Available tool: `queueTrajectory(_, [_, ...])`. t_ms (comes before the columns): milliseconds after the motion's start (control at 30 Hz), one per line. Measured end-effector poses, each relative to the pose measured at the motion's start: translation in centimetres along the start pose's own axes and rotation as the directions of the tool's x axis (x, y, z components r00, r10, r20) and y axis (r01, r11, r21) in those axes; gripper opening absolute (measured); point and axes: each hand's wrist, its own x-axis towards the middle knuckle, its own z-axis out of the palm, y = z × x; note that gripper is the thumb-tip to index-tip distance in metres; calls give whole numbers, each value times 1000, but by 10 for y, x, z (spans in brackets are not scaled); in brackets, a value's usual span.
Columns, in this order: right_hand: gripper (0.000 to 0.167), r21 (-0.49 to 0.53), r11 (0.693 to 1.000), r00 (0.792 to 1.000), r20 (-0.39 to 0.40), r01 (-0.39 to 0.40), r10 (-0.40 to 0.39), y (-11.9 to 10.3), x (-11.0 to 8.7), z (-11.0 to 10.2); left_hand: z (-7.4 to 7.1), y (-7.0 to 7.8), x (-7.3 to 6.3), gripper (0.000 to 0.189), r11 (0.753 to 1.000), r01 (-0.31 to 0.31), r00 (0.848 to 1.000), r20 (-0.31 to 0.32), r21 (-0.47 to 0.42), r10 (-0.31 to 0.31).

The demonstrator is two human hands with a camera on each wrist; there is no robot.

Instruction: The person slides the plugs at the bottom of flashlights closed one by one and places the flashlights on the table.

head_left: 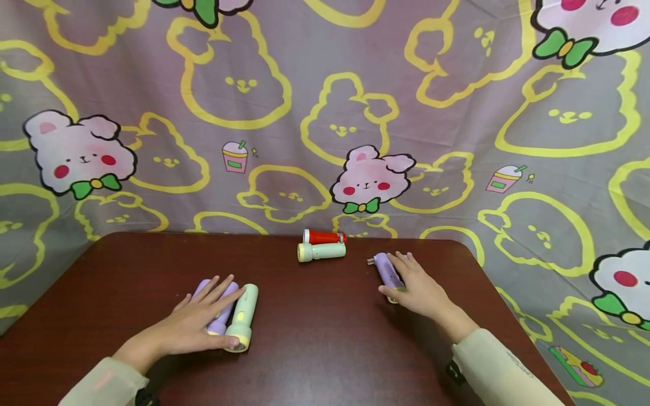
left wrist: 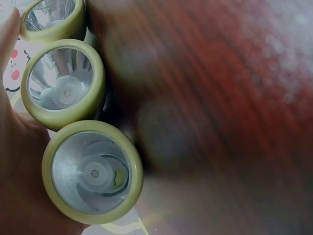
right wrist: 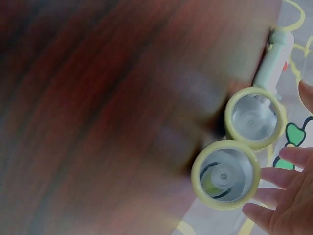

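My left hand [head_left: 195,324] lies with fingers spread over a group of flashlights. Under its fingers are two purple flashlights, one nearer [head_left: 219,320] and one partly hidden [head_left: 201,287]. Its thumb touches the head of a pale green flashlight [head_left: 247,307] beside them. Three lens ends with yellow rims stand in a row in the left wrist view, the nearest lens [left wrist: 93,174] lowest. My right hand [head_left: 421,290] reaches with extended fingers over a purple flashlight [head_left: 387,270], its plug prongs out. A second flashlight there is mostly hidden; its lens [right wrist: 254,117] shows in the right wrist view.
At the table's far edge, a red flashlight [head_left: 322,237] lies behind another pale green flashlight [head_left: 327,251]. The dark brown wooden table [head_left: 315,332] meets a patterned cloth backdrop [head_left: 284,146] at the back and right.
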Motion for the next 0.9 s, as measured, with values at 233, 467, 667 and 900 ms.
queueTrajectory(233, [77,-5,1000,999,-24,26,-26,7,10,3,0,1,0,93,1000,14,1000,0,0,-14])
queueTrajectory(467, [72,1,1000,999,-29,21,-21,7,18,3,0,1,1,93,1000,17,1000,2,-6,-17])
queueTrajectory(667, [66,-3,1000,999,-44,-7,7,11,24,5,-1,3,0,93,1000,19,1000,12,-18,-19])
queueTrajectory(900, [60,-2,999,999,-18,-51,51,10,30,4,-2,2,0,93,999,31,999,19,-26,-30])
